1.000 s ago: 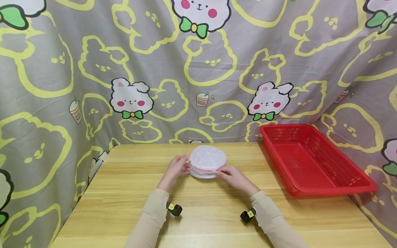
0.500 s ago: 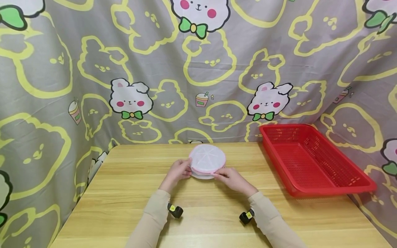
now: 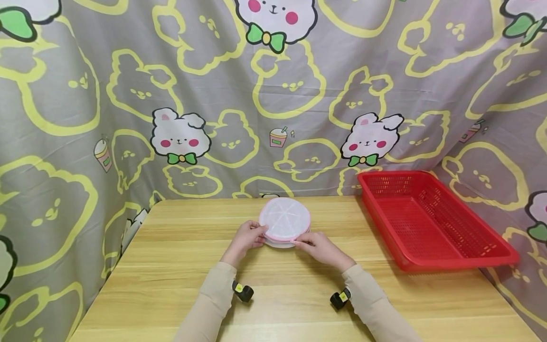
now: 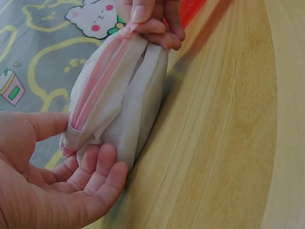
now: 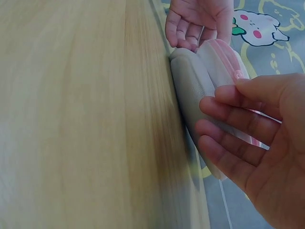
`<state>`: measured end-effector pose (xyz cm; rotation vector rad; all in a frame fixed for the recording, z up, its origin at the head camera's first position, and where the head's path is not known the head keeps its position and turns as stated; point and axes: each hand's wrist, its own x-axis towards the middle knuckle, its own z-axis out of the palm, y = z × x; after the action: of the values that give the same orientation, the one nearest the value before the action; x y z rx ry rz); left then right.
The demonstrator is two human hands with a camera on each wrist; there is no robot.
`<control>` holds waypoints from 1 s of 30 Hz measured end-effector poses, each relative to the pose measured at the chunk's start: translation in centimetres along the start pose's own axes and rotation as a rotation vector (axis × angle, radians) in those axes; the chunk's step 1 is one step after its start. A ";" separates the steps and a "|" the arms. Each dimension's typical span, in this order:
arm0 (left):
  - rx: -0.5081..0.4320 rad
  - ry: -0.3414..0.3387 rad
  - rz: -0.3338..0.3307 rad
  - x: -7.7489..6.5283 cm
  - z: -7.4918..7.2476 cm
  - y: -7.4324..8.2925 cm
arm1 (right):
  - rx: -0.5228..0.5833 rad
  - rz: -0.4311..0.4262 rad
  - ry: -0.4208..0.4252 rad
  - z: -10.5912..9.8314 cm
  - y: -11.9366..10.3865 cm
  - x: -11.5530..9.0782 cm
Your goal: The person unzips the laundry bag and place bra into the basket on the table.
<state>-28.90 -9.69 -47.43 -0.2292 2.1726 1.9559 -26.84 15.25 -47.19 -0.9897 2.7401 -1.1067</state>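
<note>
- A round white mesh pouch [image 3: 285, 216] is rested on the wooden desk [image 3: 282, 304], just below the centre of the head view.
- Its lower left edge is gripped by the left hand [image 3: 247, 236], with the thumb on the upper part and the fingers curled against the base.
- The pink zipper [image 4: 102, 86] is pinched at its pull [image 5: 238, 74] by thumb and forefinger of the right hand [image 3: 319, 248], at the pouch's lower right edge.
- A red basket [image 3: 461, 262] is seen at the right.
- The background is filled by a printed grey curtain [image 3: 231, 95].
</note>
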 end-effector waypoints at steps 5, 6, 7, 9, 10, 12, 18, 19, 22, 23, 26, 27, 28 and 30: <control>-0.001 0.000 0.004 0.0 0.1 0.0 | -0.002 -0.003 0.003 0.0 0.2 0.0; 0.000 0.001 0.005 0.0 0.1 0.0 | -0.003 -0.002 0.004 0.0 0.2 0.0; 0.000 0.002 0.006 0.0 0.1 0.0 | -0.004 -0.001 0.005 0.0 0.2 -0.1; -0.002 0.006 0.010 0.0 0.1 0.1 | -0.004 0.002 0.006 0.0 0.2 -0.1; -0.005 0.009 0.013 -0.1 0.2 0.1 | -0.003 0.004 0.007 -0.1 0.3 -0.1; -0.010 0.013 0.019 -0.2 0.2 0.1 | 0.002 0.003 0.006 -0.1 0.3 -0.1; -0.040 0.015 0.034 -0.2 0.3 0.2 | 0.001 -0.005 0.012 -0.2 0.6 0.0; -0.045 0.015 0.039 -0.2 0.3 0.2 | -0.002 -0.008 0.014 -0.3 0.6 0.0; -0.057 0.017 0.041 -0.2 0.4 0.2 | -0.005 -0.011 0.022 -0.4 0.6 -0.1; -0.058 0.017 0.047 -0.2 0.4 0.2 | -0.005 -0.011 0.024 -0.4 0.5 -0.1; -0.063 0.021 0.046 -0.2 0.4 0.2 | -0.004 -0.007 0.026 -0.4 0.5 -0.1; -0.062 0.021 0.047 -0.1 0.4 0.2 | -0.002 -0.005 0.027 -0.4 0.5 -0.1; -0.061 0.020 0.047 -0.1 0.4 0.2 | 0.001 -0.003 0.028 -0.4 0.5 -0.1; -0.061 0.015 0.045 -0.1 0.4 0.1 | 0.006 -0.002 0.031 -0.4 0.6 -0.1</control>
<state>-28.84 -9.31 -47.33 -0.2076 2.1476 2.0526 -27.19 15.85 -47.33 -0.9832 2.7586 -1.1398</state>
